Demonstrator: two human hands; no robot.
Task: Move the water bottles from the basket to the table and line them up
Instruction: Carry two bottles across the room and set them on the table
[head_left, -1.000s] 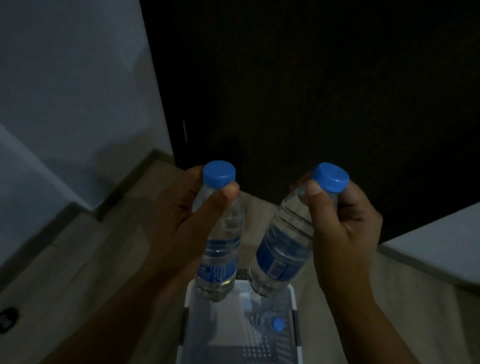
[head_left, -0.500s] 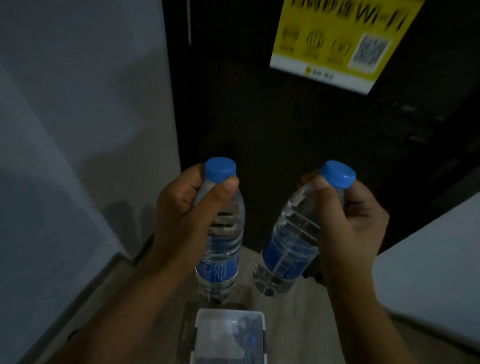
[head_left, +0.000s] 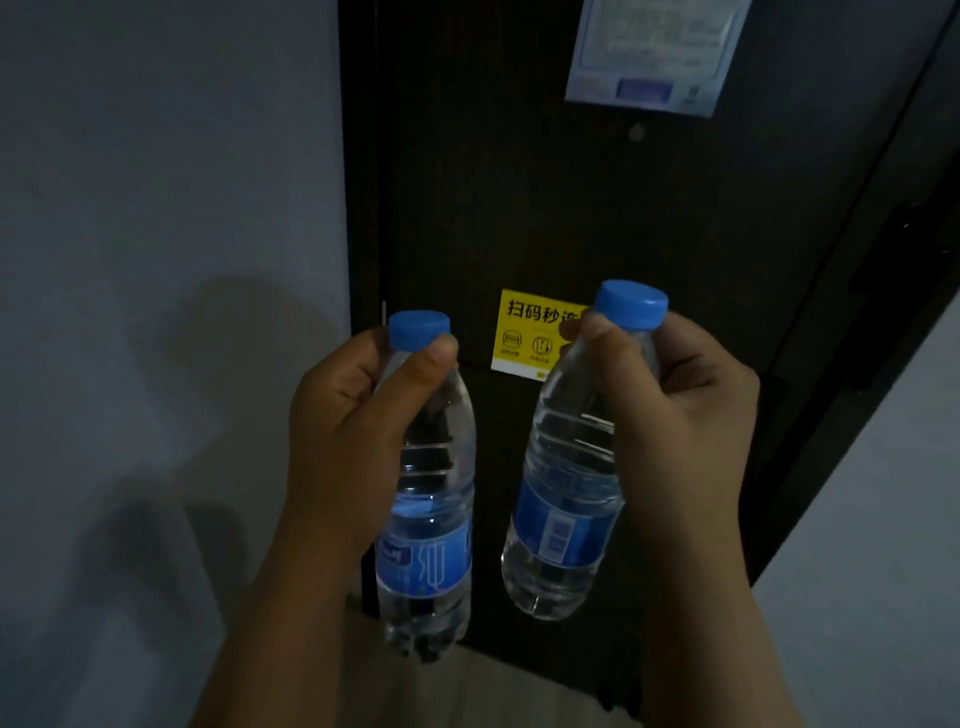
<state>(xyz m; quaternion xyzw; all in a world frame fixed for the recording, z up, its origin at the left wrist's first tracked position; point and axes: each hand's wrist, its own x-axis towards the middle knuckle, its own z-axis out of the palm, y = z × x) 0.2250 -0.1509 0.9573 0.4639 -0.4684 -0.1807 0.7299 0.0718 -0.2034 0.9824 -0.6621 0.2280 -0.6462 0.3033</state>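
Left hand (head_left: 343, 441) grips the left bottle (head_left: 431, 499) at its neck, thumb under the cap. Right hand (head_left: 691, 431) grips the right bottle (head_left: 566, 499) likewise. Both bottles hang before the door (head_left: 571, 208). Judged full: weighty, thin-walled, smooth, so a neck hold suits. Forearms are raised and the right bottle is tilted.

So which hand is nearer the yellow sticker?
Right. In view, the right hand overlaps the yellow sticker on its right side; the left hand sits apart to its left.
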